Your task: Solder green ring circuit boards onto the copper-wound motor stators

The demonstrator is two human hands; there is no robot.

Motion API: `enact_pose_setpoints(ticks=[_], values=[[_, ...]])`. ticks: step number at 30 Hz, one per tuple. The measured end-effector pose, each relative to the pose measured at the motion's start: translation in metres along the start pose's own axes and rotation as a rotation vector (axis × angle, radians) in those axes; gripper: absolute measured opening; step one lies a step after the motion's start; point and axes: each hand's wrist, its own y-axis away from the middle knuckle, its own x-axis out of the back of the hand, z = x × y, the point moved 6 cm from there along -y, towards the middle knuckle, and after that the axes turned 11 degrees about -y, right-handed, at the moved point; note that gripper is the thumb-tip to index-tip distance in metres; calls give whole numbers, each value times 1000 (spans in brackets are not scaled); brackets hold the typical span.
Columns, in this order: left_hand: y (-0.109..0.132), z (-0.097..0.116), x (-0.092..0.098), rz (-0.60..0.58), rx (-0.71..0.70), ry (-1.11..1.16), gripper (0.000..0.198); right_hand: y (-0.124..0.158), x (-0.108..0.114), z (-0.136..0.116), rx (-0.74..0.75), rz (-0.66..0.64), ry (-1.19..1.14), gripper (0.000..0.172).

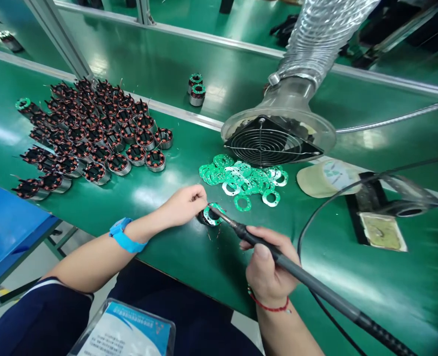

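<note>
Whether anything is pinched by the left hand (184, 205), at ten o'clock of the green-ringed metal cylinder (212, 222) on the green bench (183, 254), cannot be told; burns could be caused should the black-handled soldering iron (315, 282), clasped by the right hand (272, 269) at four o'clock, slip.
</note>
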Motion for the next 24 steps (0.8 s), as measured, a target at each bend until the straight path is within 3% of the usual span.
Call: enact_pose_setpoints(ticks=[12, 15, 18, 22, 24], values=[[1, 3, 0, -2, -9, -42, 8, 0, 1, -3, 135, 3, 12, 19], [2, 5, 0, 14, -20, -61, 8, -4, -7, -2, 112, -9, -20, 35], [3, 8, 1, 21, -20, -81, 10, -11, -25, -2, 106, -150, 136, 51], [2, 9, 2, 35, -33, -108, 14, -18, -51, -2, 175, -437, 358, 57], [2, 8, 2, 41, -50, -96, 13, -20, -56, 1, 166, -493, 378, 59]])
